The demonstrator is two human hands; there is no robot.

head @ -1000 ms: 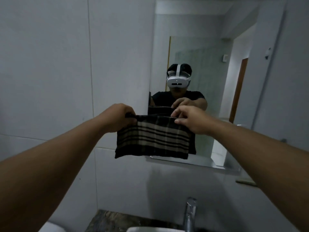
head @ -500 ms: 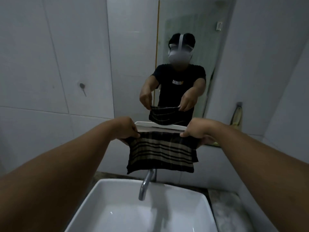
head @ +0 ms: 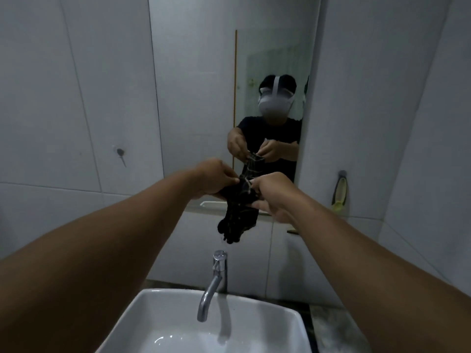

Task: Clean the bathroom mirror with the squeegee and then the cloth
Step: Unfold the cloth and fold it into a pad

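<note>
Both hands, left hand [head: 216, 178] and right hand [head: 270, 193], pinch the bunched cloth [head: 239, 212], hanging lengthwise just below the mirror [head: 204, 72].

The bunched cloth [head: 239, 212] is motion-blurred below the fingers [head: 257, 206], its stripes unreadable, its upper part is hidden inside both grips, the basin [head: 288, 324] is cut by the bottom edge, and the mirror [head: 204, 98] by the top.

Dim, bluish light; soft focus; wide-angle bending at the edges.
</note>
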